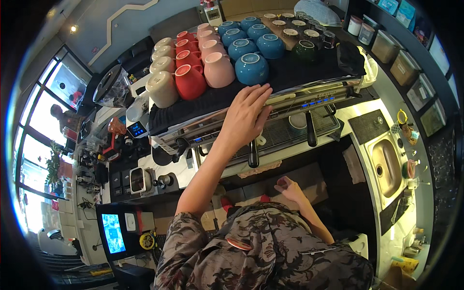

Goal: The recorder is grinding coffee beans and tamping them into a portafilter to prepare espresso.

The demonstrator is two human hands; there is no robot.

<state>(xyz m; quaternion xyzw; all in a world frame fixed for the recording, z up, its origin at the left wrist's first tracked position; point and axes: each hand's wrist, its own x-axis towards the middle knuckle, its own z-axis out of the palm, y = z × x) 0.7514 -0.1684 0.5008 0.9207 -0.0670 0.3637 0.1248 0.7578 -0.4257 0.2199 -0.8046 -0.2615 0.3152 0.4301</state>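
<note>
My left hand (pixel 249 111) lies on the front top edge of the espresso machine (pixel 285 102), fingers stretched out and nothing held. Its fingertips are just below the nearest blue cup (pixel 251 68), one of several standing upside down. Red cups (pixel 190 81), pink cups (pixel 219 70) and cream cups (pixel 162 89) stand in rows to the left on the black cloth (pixel 285 72). Below the hand, a portafilter (pixel 253 154) juts forward, and another portafilter (pixel 311 130) is farther right. My right hand (pixel 289 189) hangs low before my body, fingers loosely curled with no object visible in it.
A white cup (pixel 297 122) sits on the drip tray (pixel 321 123). To the right are a counter with a sink (pixel 385 164) and a shelf of lidded containers (pixel 405 66). On the left are a grinder (pixel 112 87), a metal container (pixel 140 180) and a lit screen (pixel 113 233).
</note>
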